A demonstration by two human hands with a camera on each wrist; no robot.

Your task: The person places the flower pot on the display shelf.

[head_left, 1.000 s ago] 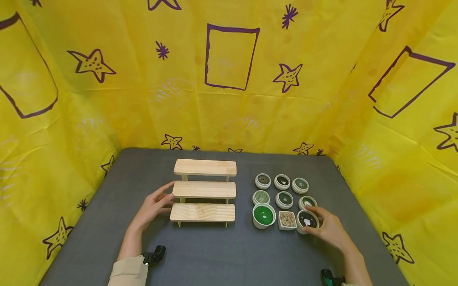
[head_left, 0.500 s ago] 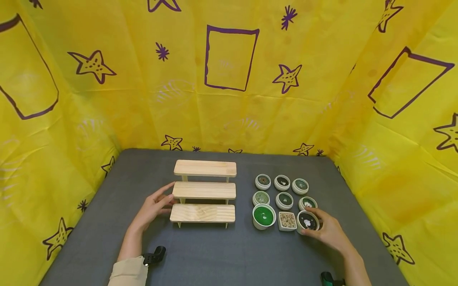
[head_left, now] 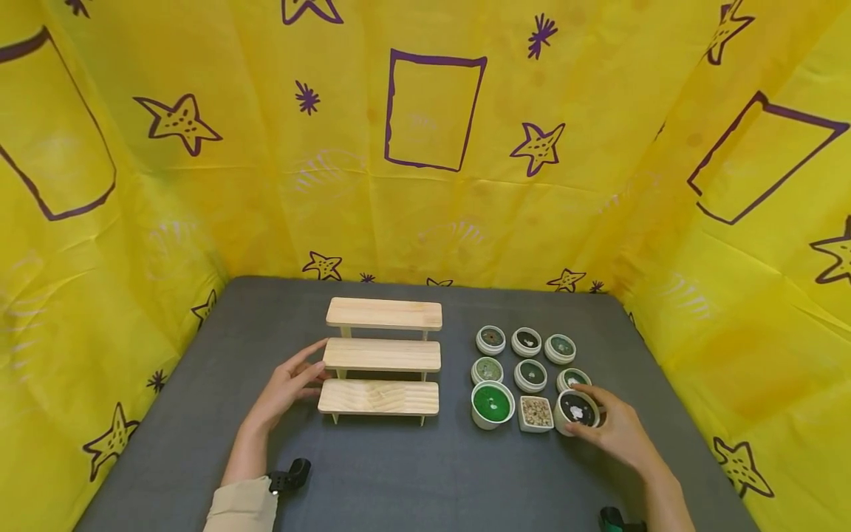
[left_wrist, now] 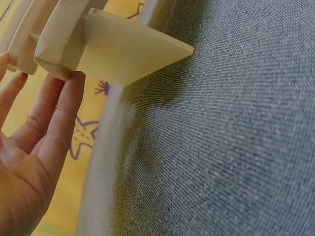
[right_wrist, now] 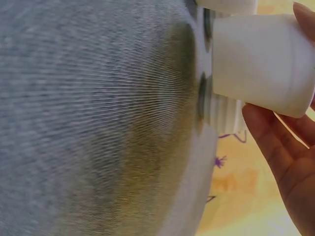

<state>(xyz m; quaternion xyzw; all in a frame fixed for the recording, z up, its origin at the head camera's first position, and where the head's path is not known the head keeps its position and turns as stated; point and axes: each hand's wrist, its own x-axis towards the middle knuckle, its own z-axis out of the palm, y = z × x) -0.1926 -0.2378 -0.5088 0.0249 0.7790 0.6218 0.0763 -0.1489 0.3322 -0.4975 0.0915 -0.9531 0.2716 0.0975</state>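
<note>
My right hand (head_left: 614, 425) holds a small white pot (right_wrist: 261, 61) by its sides, thumb in front and fingers behind. Its filling, black with a white patch, shows from above in the head view. The base is close over the grey table. On the left, a three-tier wooden stand (head_left: 382, 355) has pale boards rising toward the back. My left hand (head_left: 287, 386) is at its left end, fingers extended. In the left wrist view, those fingertips (left_wrist: 76, 78) touch the end of a board (left_wrist: 61, 46).
Beside the held pot are a square pot of pebbles (head_left: 535, 414) and a larger pot with a bright green filling (head_left: 493, 405). Behind them stand several small round pots (head_left: 530, 375) in rows. Yellow patterned cloth (head_left: 425, 222) encloses the grey table (head_left: 412, 480) at the back and sides.
The black-filled pot in my right hand has shifted slightly right, away from the pebble pot. My left hand stays at the stand. The head view has shifted a little.
</note>
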